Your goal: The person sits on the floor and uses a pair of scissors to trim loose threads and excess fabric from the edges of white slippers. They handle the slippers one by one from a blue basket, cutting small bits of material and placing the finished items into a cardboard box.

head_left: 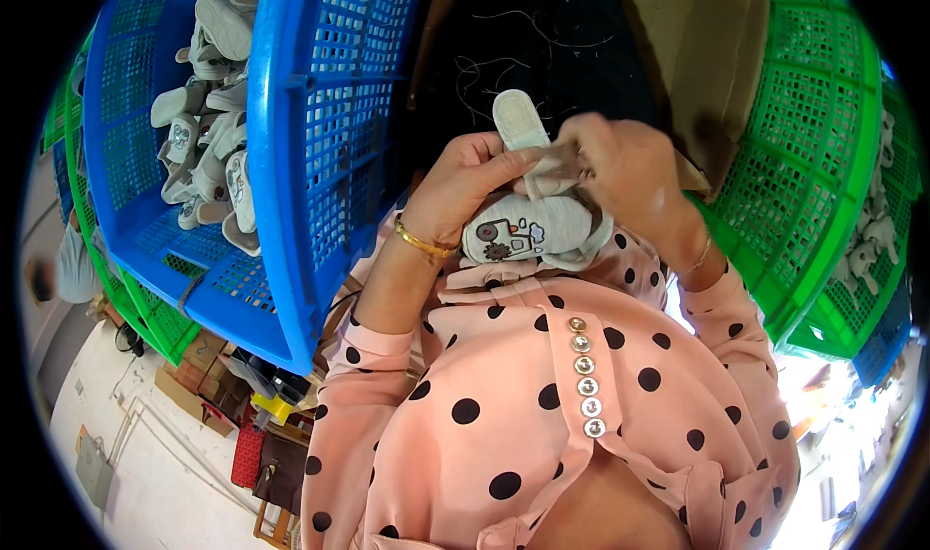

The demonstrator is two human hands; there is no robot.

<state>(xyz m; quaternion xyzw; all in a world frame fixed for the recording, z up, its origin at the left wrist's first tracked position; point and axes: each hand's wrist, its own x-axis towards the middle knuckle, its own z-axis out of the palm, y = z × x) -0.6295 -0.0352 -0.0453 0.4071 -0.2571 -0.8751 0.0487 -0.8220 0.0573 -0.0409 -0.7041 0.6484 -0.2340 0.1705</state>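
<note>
A small pale grey child's shoe (513, 229), with an embroidered train-like picture on its toe, lies in front of my chest. My left hand (453, 187) is closed on the shoe, thumb and fingers pinching it at the base of a rounded off-white flap (520, 116) that sticks up. Close against the same spot is my right hand (630, 170), its fingers bent in and partly smeared by motion. Greyish fabric shows between the two hands. What the right fingertips pinch cannot be made out.
On the left stands a blue plastic basket (273, 153) holding several similar shoes (208, 163). A green mesh basket (794, 153) rises at the right, with more pale pieces (867, 250) beyond its wall. Brown cardboard (712, 66) and dark cloth with loose threads (572, 42) lie ahead.
</note>
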